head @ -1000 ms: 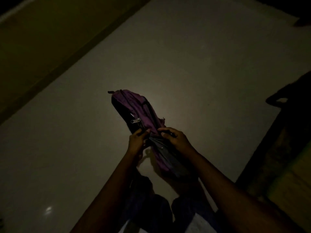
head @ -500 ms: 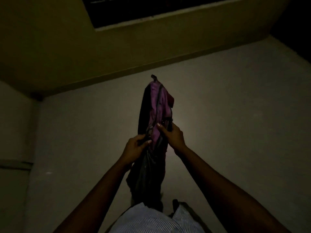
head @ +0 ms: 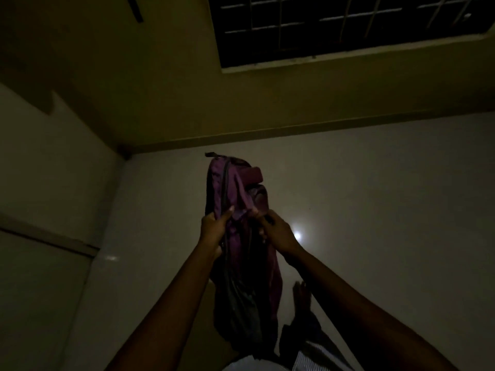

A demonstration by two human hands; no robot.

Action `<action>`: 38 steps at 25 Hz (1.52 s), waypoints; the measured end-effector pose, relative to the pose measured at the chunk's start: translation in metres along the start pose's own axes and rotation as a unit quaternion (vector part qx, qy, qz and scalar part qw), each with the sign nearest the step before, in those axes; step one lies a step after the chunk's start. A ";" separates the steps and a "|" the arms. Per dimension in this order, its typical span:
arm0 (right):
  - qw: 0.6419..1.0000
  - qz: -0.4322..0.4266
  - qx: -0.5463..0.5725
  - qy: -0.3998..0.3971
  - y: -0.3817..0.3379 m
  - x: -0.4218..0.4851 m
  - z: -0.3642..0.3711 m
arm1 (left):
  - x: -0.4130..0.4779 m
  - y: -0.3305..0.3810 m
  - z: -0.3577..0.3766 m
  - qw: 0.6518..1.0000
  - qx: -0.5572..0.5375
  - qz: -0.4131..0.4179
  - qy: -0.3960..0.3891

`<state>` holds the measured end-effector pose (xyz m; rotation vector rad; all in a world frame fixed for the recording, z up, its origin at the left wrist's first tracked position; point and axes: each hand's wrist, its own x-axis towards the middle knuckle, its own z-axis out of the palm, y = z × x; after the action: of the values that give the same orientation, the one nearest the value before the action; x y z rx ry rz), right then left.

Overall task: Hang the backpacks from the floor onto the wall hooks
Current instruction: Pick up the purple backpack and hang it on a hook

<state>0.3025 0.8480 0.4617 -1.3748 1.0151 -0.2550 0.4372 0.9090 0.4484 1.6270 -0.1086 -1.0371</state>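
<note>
A purple and black backpack (head: 238, 188) hangs upright in front of me, off the pale floor, in a dim room. My left hand (head: 214, 231) grips its left side, thumb pressed into the purple fabric. My right hand (head: 276, 231) pinches the fabric or a strap on its right side. The bag's lower part sags between my forearms. No wall hooks show in the frame.
A yellowish wall (head: 241, 103) rises ahead with a barred window (head: 348, 28) at the top. A pale door or cabinet front (head: 48, 210) stands at the left. My bare foot (head: 301, 293) is on the tiled floor (head: 388, 210), which carries a bright light reflection.
The view has tilted upward, from the floor to the wall and window. The backpack has turned from lying slanted to upright and been raised, both hands still holding it.
</note>
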 end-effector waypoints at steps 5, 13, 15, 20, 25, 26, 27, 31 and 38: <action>0.999 -0.003 -0.003 0.045 -0.030 0.078 -0.028 | 0.020 -0.001 0.020 0.993 0.101 0.008 -0.066; 0.972 -0.110 -0.155 -0.141 -0.038 0.169 -0.043 | 0.085 0.084 0.077 0.996 0.023 -0.075 -0.048; 0.959 -0.135 -0.175 -0.180 -0.037 0.182 -0.038 | 0.106 0.092 0.080 0.997 -0.045 -0.048 0.034; 0.962 -0.152 -0.140 -0.180 -0.063 0.228 -0.034 | 0.154 0.096 0.051 0.991 -0.016 0.019 0.130; 0.970 -0.161 -0.119 -0.135 -0.131 0.309 -0.020 | 0.198 0.120 -0.004 0.993 0.064 0.058 0.078; 0.975 -0.138 -0.125 -0.121 -0.145 0.325 -0.013 | 0.207 0.128 -0.015 0.992 0.080 0.063 0.068; 0.978 -0.106 -0.137 -0.116 -0.157 0.340 -0.005 | 0.215 0.136 -0.026 0.991 0.094 0.070 0.058; 0.967 -0.057 -0.180 -0.172 -0.187 0.393 0.036 | 0.253 0.167 -0.065 0.986 0.123 0.104 0.053; 0.978 -0.020 -0.142 -0.150 -0.198 0.470 0.109 | 0.316 0.213 -0.088 0.865 0.459 0.041 0.200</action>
<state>0.7290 0.5523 0.4141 -1.6364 0.7911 0.0728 0.7804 0.7208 0.4452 2.6447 -0.4396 -0.5560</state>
